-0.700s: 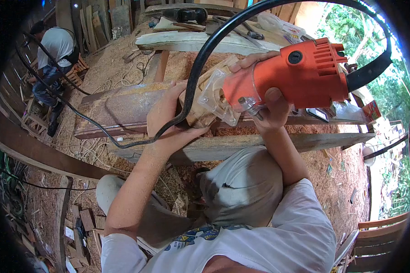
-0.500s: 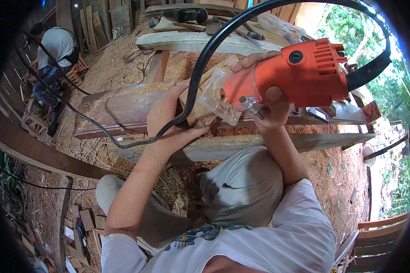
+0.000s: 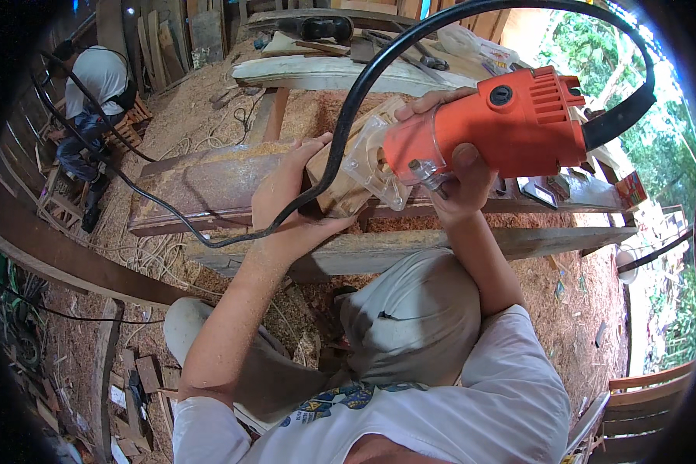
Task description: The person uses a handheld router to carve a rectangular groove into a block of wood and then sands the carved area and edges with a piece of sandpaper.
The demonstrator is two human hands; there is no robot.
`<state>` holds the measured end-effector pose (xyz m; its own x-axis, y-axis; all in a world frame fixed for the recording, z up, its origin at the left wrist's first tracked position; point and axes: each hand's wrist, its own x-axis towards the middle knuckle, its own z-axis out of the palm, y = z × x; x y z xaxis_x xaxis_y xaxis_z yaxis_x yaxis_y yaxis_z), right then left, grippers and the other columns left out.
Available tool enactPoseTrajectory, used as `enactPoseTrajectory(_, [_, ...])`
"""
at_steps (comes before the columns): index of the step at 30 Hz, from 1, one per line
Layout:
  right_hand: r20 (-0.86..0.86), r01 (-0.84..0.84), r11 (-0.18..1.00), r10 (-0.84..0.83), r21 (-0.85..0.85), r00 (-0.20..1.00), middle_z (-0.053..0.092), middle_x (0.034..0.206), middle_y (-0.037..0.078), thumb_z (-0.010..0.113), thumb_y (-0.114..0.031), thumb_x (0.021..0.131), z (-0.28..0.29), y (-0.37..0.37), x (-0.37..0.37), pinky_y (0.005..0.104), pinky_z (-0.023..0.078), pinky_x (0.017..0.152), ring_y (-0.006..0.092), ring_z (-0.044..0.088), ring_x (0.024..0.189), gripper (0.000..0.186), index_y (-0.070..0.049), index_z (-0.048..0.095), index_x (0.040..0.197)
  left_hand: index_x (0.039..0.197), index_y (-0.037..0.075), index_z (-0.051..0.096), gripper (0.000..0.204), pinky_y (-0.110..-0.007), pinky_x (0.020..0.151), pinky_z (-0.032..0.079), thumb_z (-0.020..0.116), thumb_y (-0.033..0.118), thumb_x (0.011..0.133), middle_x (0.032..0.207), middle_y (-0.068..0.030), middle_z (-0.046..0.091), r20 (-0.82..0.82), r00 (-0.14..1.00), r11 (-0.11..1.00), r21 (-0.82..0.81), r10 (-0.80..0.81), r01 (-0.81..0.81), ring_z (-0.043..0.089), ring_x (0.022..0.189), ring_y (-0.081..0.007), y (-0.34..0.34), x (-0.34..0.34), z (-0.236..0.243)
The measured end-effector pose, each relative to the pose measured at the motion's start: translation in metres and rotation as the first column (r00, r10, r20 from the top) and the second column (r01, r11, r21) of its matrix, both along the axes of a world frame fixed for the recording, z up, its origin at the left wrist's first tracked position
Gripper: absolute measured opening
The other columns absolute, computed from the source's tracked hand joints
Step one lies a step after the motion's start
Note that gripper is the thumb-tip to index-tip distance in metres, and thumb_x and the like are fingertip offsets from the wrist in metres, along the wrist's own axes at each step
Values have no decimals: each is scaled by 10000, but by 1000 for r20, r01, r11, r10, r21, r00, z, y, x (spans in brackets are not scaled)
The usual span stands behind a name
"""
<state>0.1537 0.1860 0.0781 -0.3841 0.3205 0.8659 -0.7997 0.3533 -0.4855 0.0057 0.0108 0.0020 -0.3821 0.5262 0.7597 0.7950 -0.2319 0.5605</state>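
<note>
My left hand [image 3: 282, 201] is closed on a pale wooden block [image 3: 334, 197], held above a long worn wooden beam [image 3: 178, 205]. My right hand [image 3: 462, 179] grips an orange trim router [image 3: 530, 124], its thumb along the near side and fingers over the top. The router lies on its side, its clear plastic base [image 3: 379, 191] against the block; whether they touch all round I cannot tell. The bit is too small to make out. A thick black cord [image 3: 410, 35] arcs from the router and crosses in front of the block and my left wrist.
Behind lie a pale plank [image 3: 286, 71] and assorted tools [image 3: 325, 29]. A phone [image 3: 537, 193] rests at the right. A co-worker [image 3: 93, 100] sits bent over at the far left. Sawdust and tangled ropes [image 3: 155, 251] cover the ground; wood scraps [image 3: 139, 387] lie lower left.
The router, block and hands have shifted very slightly, and the cord's arc has moved a little. Both grips look the same.
</note>
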Motion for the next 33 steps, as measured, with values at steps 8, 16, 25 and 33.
enactPoseTrajectory(8, [-2, -24, 1000, 23, -16, 1000, 698, 1215, 176, 824, -387, 972, -3, 3, 0, 483, 585, 1007, 320, 730, 1114, 625, 33, 573, 1360, 1512, 126, 576, 1028, -521, 1170, 537, 1052, 317, 621, 1481, -131, 691, -41, 999, 998, -51, 29, -31, 605, 1439, -453, -5, 1, 5])
enactPoseTrajectory(16, [-4, -23, 1000, 23, -13, 1000, 699, 1215, 186, 804, -363, 984, 0, 2, 0, 489, 577, 1011, 324, 727, 1113, 588, 46, 578, 1341, 1512, 120, 575, 1039, -517, 1170, 535, 1056, 308, 610, 1486, -138, 688, -8, 1000, 1000, -17, 1, -1, 606, 1440, -452, -2, -1, -1])
enactPoseTrajectory(25, [-23, -8, 1000, 8, -3, 1000, 699, 1200, 184, 798, -362, 980, -2, 1, 0, 474, 583, 994, 321, 730, 1097, 583, 41, 578, 1340, 1514, 121, 575, 1049, -511, 1175, 532, 1056, 322, 603, 1489, -144, 686, -119, 991, 998, -25, 59, -62, 606, 1441, -446, -5, -1, 4])
enactPoseTrajectory(33, [-11, -10, 1000, 10, -19, 1000, 710, 1179, 177, 808, -395, 982, -2, 1, 0, 474, 590, 979, 314, 736, 1090, 606, 34, 579, 1342, 1522, 135, 573, 1061, -509, 1183, 527, 1058, 331, 599, 1500, -138, 680, 25, 1000, 999, -40, -2, 3, 592, 1460, -440, -1, -1, -5])
